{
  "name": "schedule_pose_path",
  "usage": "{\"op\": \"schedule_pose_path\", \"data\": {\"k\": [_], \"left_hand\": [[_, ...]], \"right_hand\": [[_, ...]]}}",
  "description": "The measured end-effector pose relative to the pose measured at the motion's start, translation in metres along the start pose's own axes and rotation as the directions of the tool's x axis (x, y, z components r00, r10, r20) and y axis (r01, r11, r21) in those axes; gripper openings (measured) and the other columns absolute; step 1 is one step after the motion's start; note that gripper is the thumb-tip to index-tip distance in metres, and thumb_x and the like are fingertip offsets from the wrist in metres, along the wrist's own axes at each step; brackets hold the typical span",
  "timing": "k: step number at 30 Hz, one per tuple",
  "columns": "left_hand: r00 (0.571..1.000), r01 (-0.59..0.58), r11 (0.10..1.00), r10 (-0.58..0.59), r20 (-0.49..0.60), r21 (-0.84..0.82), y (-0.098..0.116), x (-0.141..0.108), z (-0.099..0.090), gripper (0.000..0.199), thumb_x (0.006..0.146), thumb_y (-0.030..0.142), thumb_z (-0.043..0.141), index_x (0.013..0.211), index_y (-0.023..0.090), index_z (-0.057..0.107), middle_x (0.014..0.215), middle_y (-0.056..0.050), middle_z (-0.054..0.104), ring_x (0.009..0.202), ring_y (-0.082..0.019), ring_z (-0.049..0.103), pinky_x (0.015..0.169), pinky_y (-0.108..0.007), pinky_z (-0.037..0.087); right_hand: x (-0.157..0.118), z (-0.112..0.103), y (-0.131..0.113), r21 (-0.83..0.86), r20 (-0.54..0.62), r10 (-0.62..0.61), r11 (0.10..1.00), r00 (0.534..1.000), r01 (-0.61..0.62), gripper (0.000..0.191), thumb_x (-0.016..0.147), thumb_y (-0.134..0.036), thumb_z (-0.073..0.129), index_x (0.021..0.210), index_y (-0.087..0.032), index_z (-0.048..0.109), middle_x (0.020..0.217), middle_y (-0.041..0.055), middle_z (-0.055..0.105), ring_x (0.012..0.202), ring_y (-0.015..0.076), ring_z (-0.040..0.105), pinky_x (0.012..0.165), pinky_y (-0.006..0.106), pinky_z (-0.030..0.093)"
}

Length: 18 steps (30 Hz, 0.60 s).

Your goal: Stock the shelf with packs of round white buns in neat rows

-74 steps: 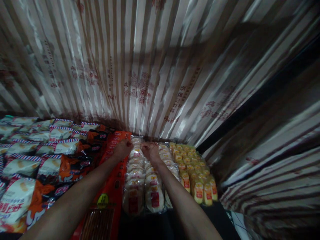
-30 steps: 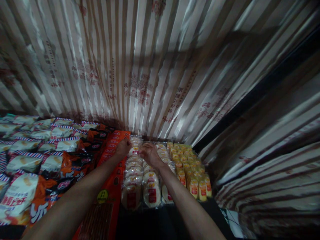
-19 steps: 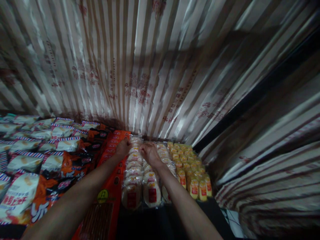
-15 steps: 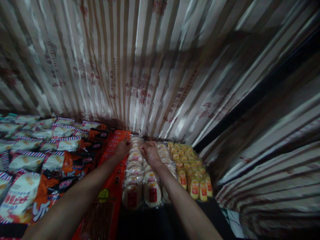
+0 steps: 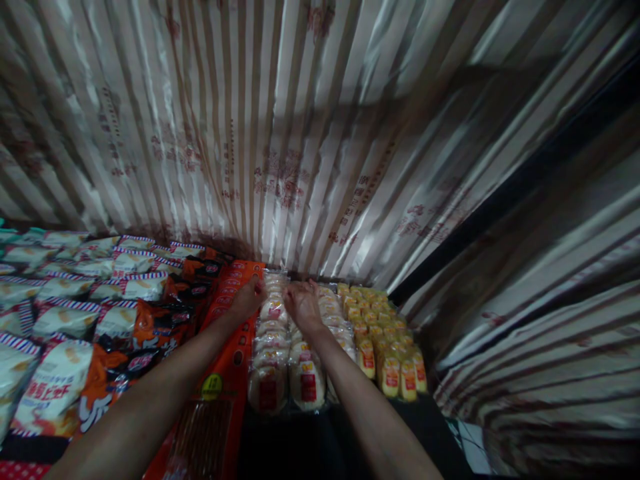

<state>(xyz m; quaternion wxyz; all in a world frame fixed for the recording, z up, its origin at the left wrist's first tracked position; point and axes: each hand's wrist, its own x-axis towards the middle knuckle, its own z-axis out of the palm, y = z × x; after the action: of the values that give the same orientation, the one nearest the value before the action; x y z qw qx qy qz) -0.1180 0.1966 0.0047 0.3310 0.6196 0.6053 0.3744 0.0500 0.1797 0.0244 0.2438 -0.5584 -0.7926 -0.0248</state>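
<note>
My left hand (image 5: pixel 250 298) is closed, its fingertips pinched at the left side of a row of round pale cakes in clear wrappers with red labels (image 5: pixel 269 387). My right hand (image 5: pixel 303 303) bends its fingers inward over the back part of the neighbouring row of wrapped cakes (image 5: pixel 306 383). What either hand pinches, if anything, is too dim and small to make out. Under the left forearm lie red-orange packs (image 5: pixel 213 420) with a yellow round mark and brown sticks in a window.
White and striped snack bags (image 5: pixel 55 380) fill the left, beside orange and black bags (image 5: pixel 165 320). Small yellow wrapped cakes (image 5: pixel 390 373) stand in rows on the right. Behind hangs a striped, printed curtain (image 5: pixel 280 133); a dark pole (image 5: pixel 490 207) slants at the right.
The view has shifted slightly, so the goods sit a little further right. Both hands remain over the back of the wrapped cakes, with the right fingers a bit more curled.
</note>
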Motion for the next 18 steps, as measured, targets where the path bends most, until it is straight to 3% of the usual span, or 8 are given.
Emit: {"op": "schedule_pose_path", "data": {"k": [7,10,14,18], "left_hand": [[1.0,0.0,0.998,0.002,-0.023,0.063,0.005,-0.002,0.001,0.011,0.069,0.006,0.053,0.073,0.017,0.052,0.069,0.003,0.056,0.066,-0.01,0.052,0.065,-0.021,0.041],[0.999,0.014,0.996,-0.012,-0.031,0.085,0.009,-0.003,0.001,0.011,0.069,0.006,0.053,0.07,0.017,0.051,0.066,0.003,0.055,0.064,-0.01,0.051,0.064,-0.021,0.04],[0.999,0.027,0.994,-0.023,-0.034,0.103,0.012,-0.005,0.001,0.011,0.07,0.007,0.052,0.07,0.017,0.051,0.066,0.004,0.054,0.065,-0.01,0.052,0.065,-0.021,0.04],[0.999,0.034,0.992,-0.03,-0.032,0.125,0.013,-0.006,0.0,0.011,0.071,0.007,0.053,0.071,0.018,0.051,0.067,0.004,0.055,0.066,-0.01,0.052,0.065,-0.02,0.039]], "right_hand": [[-0.002,-0.004,-0.003,-0.014,-0.005,0.036,0.999,0.999,-0.036,0.011,0.081,-0.017,0.054,0.084,-0.019,0.065,0.085,0.0061,0.067,0.091,0.0211,0.053,0.096,0.039,0.025],[-0.01,-0.011,0.0,0.054,-0.021,-0.088,0.995,0.996,0.089,0.012,0.084,-0.018,0.053,0.088,-0.019,0.064,0.09,0.0062,0.066,0.096,0.0216,0.05,0.09,0.035,0.032],[-0.022,-0.017,0.005,0.125,0.055,-0.282,0.954,0.958,0.274,0.016,0.087,-0.02,0.051,0.084,-0.021,0.067,0.084,0.0036,0.067,0.091,0.0194,0.052,0.087,0.033,0.035],[-0.026,-0.017,0.004,0.119,0.09,-0.299,0.95,0.95,0.288,0.014,0.086,-0.021,0.055,0.083,-0.023,0.069,0.084,0.0034,0.067,0.091,0.0191,0.053,0.087,0.034,0.036]]}}
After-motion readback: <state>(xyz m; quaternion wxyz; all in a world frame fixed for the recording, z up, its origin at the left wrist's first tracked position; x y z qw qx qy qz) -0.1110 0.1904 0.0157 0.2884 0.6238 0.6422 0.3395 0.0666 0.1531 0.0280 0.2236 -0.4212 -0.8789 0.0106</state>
